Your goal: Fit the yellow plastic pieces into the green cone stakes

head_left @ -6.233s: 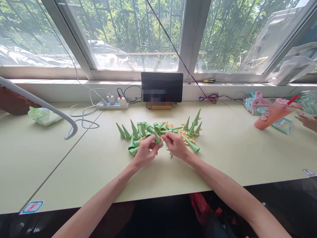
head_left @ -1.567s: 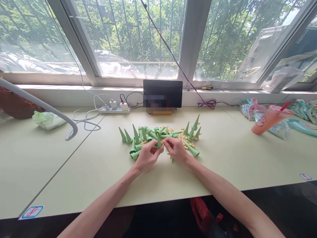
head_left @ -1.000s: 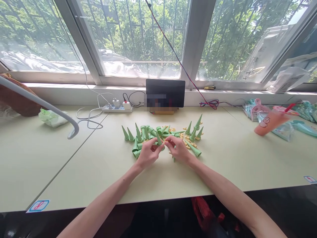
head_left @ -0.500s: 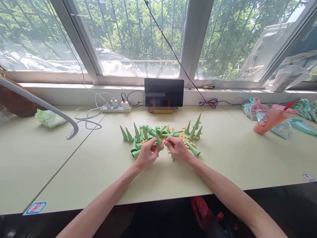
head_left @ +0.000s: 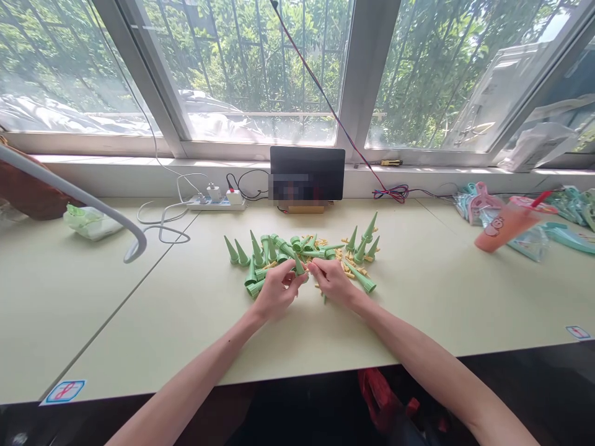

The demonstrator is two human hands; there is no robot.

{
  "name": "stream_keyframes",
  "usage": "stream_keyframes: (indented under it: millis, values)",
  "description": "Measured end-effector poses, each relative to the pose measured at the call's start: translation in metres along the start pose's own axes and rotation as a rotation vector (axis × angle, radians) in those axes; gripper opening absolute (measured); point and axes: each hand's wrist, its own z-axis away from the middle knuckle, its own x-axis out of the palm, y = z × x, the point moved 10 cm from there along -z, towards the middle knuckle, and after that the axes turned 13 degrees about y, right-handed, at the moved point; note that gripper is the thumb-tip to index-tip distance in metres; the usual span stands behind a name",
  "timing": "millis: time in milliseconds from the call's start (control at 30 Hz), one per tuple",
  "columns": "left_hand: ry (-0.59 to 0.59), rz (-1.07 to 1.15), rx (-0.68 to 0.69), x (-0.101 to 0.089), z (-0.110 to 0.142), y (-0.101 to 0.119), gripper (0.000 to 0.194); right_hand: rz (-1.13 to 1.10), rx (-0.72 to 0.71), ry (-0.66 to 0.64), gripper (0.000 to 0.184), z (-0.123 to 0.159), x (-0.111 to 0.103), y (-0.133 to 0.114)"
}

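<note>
"grip, left hand?"
"grasping one green cone, tip upward, between both hands, nearside of the heaped green cones."
"right hand?"
"fingertips bunched beside it; cannot tell whether they hold anything."

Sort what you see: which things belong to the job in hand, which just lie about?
Job: left hand holding green cone; right hand beside it, grip unclear; other green cones; yellow pieces.
Lying about: drink cup; screen; power strip; bundled wires.

The left hand is partly hiding 1 green cone, and 1 blurred patch is partly covering the black screen.
</note>
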Motion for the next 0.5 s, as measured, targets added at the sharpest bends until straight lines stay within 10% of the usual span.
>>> stream_keyframes:
  millis: [500]
  values:
    - [0.012, -0.091, 0.051, -0.0016, -0.0008, -0.0001, 0.012, 0.01, 0.031, -0.034, 0.043, 0.001, 0.004, 0.0031]
